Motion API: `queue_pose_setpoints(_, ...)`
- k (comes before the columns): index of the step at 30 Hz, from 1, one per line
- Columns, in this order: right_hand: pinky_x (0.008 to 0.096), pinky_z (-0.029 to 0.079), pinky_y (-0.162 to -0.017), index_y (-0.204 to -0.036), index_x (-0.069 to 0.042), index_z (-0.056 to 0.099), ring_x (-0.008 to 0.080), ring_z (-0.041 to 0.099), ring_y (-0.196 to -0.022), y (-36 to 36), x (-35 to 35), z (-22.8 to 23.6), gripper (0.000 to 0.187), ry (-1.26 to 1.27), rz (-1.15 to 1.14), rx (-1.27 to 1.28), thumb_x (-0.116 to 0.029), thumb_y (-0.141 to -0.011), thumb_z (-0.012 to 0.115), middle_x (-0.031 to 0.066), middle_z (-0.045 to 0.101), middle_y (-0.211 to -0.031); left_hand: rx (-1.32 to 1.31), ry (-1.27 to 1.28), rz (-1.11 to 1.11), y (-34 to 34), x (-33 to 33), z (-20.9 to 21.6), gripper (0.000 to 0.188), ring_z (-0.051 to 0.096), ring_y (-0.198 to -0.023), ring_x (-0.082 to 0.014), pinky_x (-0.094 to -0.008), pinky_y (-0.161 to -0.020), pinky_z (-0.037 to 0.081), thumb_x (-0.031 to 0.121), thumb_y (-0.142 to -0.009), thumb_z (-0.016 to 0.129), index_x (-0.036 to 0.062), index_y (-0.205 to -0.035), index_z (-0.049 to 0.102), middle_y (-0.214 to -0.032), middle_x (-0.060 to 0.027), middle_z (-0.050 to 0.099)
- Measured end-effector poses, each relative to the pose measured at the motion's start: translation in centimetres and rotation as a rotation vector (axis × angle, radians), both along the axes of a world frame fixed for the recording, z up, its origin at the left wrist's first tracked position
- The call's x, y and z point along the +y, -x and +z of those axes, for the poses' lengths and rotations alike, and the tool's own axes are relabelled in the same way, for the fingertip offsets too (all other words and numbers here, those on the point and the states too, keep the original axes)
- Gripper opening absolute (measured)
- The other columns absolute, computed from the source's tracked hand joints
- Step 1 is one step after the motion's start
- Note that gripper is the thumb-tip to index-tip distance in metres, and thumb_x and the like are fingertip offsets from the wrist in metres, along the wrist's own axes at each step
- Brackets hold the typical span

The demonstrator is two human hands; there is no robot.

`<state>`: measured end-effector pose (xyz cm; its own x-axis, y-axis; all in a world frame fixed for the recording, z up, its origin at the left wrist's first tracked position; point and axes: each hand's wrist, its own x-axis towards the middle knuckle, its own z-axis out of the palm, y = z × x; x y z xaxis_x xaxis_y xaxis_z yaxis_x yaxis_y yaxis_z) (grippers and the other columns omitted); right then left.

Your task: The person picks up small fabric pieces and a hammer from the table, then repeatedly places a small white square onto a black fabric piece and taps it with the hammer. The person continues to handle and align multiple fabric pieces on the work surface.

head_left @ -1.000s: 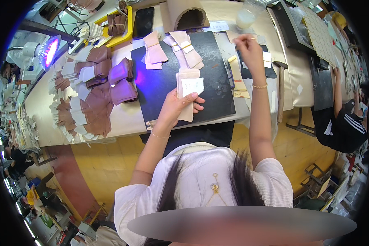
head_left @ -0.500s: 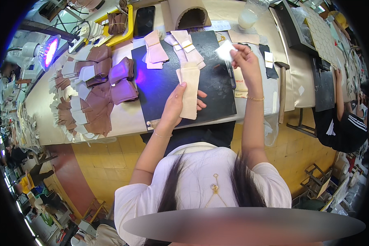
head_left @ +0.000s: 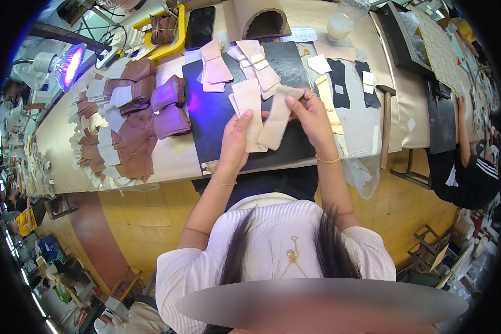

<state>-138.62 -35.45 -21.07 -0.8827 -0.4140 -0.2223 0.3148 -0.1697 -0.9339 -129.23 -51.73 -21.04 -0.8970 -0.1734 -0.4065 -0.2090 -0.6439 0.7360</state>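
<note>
Over the black mat [head_left: 295, 61], my left hand [head_left: 235, 140] is closed on a few pale beige leather-like strips [head_left: 249, 103], its thumb lying on top of them. My right hand [head_left: 313, 118] pinches the upper end of a single beige strip [head_left: 276, 123], whose lower end rests against the others. Just beyond are two bundles of pale pink-beige strips: one bundle [head_left: 214, 65] on the left, and another bundle [head_left: 260, 65] with a band round it. A small white piece [head_left: 318, 64] lies to the right of the mat's far part.
Brown and white cut pieces [head_left: 131, 125] spread in stacks at left, beside a lit lamp [head_left: 69, 67]. A yellow tray [head_left: 178, 33], a phone [head_left: 200, 28] and a curved brown form [head_left: 259, 19] stand at the back. A hammer [head_left: 386, 117] lies right; another person [head_left: 465, 172] sits beyond.
My right hand has let go of the white piece, which now lies on the table. It has come left and down and taken one beige strip, drawn apart from those in my left hand.
</note>
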Motion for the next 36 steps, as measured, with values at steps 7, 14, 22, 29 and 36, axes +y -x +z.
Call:
queue_pose_setpoints(7,0.0195,0.047,-0.071,-0.101,0.000,0.063,0.0048,0.057,-0.078,1.4,1.7,2.2,0.021,-0.069,-0.034,0.112,-0.018,-0.091,0.069,0.0002,0.065,-0.088,0.009,1.627,0.191,2.1,-3.9,-0.5,0.044,0.063,-0.083,-0.0162,-0.0302,-0.071,0.051,0.019,-0.090,0.068,-0.0030,-0.125,0.053,-0.107,-0.0126,0.061)
queue_pose_setpoints(14,0.0230,0.049,-0.066,-0.093,-0.002,0.064,0.0092,0.061,-0.077,-1.3,-1.0,3.0,0.014,-0.288,-0.166,0.389,-0.010,-0.086,0.072,0.0039,0.066,-0.084,0.176,0.476,-0.095,0.7,-1.1,2.7,0.050,0.059,-0.081,-0.0089,-0.0216,-0.068,0.047,0.013,-0.082,0.078,0.0005,-0.125,0.055,-0.108,-0.0056,0.059)
queue_pose_setpoints(22,0.0260,0.052,-0.081,-0.103,0.000,0.063,0.0148,0.065,-0.092,-2.8,-0.1,5.4,0.021,-0.019,0.181,0.525,-0.001,-0.084,0.071,0.0081,0.067,-0.101,0.448,0.470,-0.035,0.2,-0.4,3.6,0.024,0.061,-0.092,-0.0112,-0.0211,-0.074,0.049,-0.002,-0.091,0.062,-0.0007,-0.115,0.064,-0.116,-0.0110,0.063)
queue_pose_setpoints(29,0.0243,0.051,-0.081,-0.111,-0.001,0.060,0.0103,0.061,-0.088,-3.9,-0.7,4.6,0.026,0.124,0.096,0.221,-0.004,-0.087,0.069,0.0060,0.064,-0.099,0.478,0.656,-0.090,-0.5,-0.8,3.8,0.021,0.064,-0.099,-0.0160,-0.0260,-0.081,0.055,-0.007,-0.087,0.062,-0.0001,-0.106,0.068,-0.114,-0.0119,0.063)
queue_pose_setpoints(36,0.0264,0.051,-0.078,-0.112,-0.003,0.061,0.0112,0.061,-0.085,-3.9,-0.8,4.7,0.023,-0.124,0.104,0.327,-0.005,-0.089,0.065,0.0063,0.065,-0.093,0.278,0.696,-0.162,-1.6,-0.2,4.6,0.021,0.062,-0.099,-0.0194,-0.0299,-0.083,0.053,-0.007,-0.084,0.065,-0.0011,-0.104,0.066,-0.101,-0.0096,0.062)
